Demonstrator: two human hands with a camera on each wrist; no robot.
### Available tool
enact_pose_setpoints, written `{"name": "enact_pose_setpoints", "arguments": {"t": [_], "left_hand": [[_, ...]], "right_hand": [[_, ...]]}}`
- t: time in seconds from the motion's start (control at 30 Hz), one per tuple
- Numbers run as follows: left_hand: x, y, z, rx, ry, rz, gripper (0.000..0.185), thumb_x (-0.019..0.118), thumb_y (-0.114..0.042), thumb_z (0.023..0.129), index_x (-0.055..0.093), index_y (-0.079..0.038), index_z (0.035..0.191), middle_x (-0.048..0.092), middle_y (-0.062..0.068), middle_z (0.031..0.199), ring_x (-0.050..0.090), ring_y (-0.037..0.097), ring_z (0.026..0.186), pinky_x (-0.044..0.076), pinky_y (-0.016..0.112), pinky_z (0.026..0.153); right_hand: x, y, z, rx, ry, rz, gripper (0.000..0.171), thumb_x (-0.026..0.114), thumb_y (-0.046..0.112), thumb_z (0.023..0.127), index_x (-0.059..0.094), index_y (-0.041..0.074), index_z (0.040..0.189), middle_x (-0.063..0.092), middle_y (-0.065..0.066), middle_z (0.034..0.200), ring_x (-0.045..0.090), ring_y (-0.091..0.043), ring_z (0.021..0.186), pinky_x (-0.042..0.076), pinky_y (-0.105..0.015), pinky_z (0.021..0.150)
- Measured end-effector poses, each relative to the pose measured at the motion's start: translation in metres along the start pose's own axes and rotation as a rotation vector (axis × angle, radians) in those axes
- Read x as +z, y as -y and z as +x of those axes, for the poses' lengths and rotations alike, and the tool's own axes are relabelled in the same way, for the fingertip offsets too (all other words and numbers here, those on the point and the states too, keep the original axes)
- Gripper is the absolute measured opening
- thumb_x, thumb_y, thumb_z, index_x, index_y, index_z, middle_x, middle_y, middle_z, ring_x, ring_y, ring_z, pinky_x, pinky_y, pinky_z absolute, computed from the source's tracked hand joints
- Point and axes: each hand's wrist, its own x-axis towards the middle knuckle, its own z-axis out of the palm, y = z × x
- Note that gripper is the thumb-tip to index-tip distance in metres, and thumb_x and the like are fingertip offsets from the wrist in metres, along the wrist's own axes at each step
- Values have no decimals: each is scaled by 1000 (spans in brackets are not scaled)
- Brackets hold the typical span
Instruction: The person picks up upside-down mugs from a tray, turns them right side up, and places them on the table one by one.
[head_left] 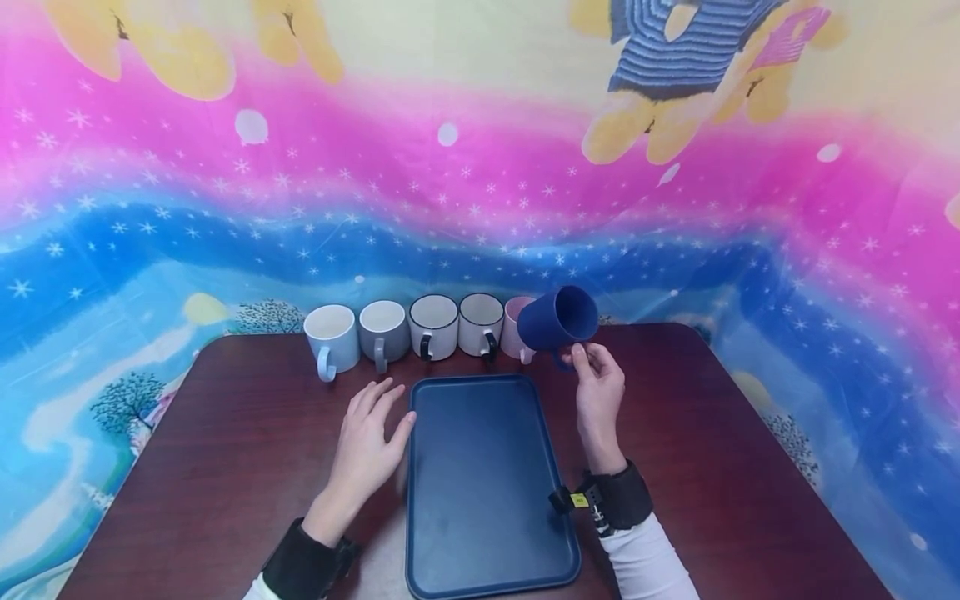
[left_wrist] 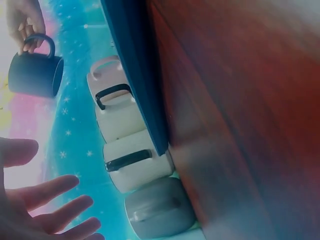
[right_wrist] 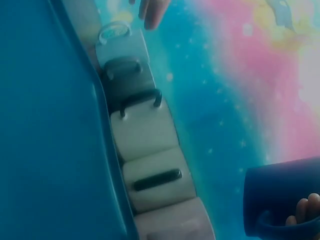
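While I watch from the head view, nearest to me lies the blue tray [head_left: 487, 483], a long rounded rectangle of matte plastic with a raised rim, its long axis running near to far down the middle of the dark, glossy wooden table [head_left: 225, 467]. My left hand [head_left: 367, 442] rests flat on the table just beside the tray's left edge, fingers spread and relaxed, holding nothing. My right hand [head_left: 597, 398] is raised over the tray's far right corner, and I see its fingers and thumb pinching the handle of the dark blue mug [head_left: 557, 321].

The mug hangs in the air, up and slightly left of that hand, tipped so that its open mouth faces right and toward me, its axis lying nearly level. It looks smooth and matte, a plain cylinder. The right hand is plainly nearer to it; the left is well apart.

Beyond the tray's far edge stands a row of mugs: light blue mug [head_left: 331, 336], grey mug [head_left: 383, 330], two white mugs [head_left: 433, 325] with dark rims and handles, and a pink mug [head_left: 517, 329] partly hidden behind the blue one. Their handles face me.
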Motion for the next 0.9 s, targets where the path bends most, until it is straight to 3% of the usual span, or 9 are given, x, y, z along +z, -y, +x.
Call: {"name": "enact_pose_setpoints", "arguments": {"t": [0.4,0.8,0.9], "left_hand": [[-15,14,-10,-16,-6,54,48,65,-25,88,56,-4,129,47,17,140,33,37,134,31,61,104],[-29,25,-21,-58,70,138,53,65,-26,88,51,-4,134,42,21,144,28,42,136,27,64,105],[-33,27,-23,-64,85,145,53,65,-26,88,51,-3,134,41,22,144,27,43,136,26,65,105]], "right_hand": [[-9,-15,14,2,-114,-79,28,62,19,92,62,-8,99,65,7,76,64,-5,74,50,-24,78],[-18,-33,31,39,-159,-173,24,62,24,92,64,1,98,68,-5,84,65,-8,78,50,-35,84],[-20,-38,36,44,-172,-185,25,62,25,92,64,1,98,67,-2,81,65,-8,77,49,-32,81]]}}
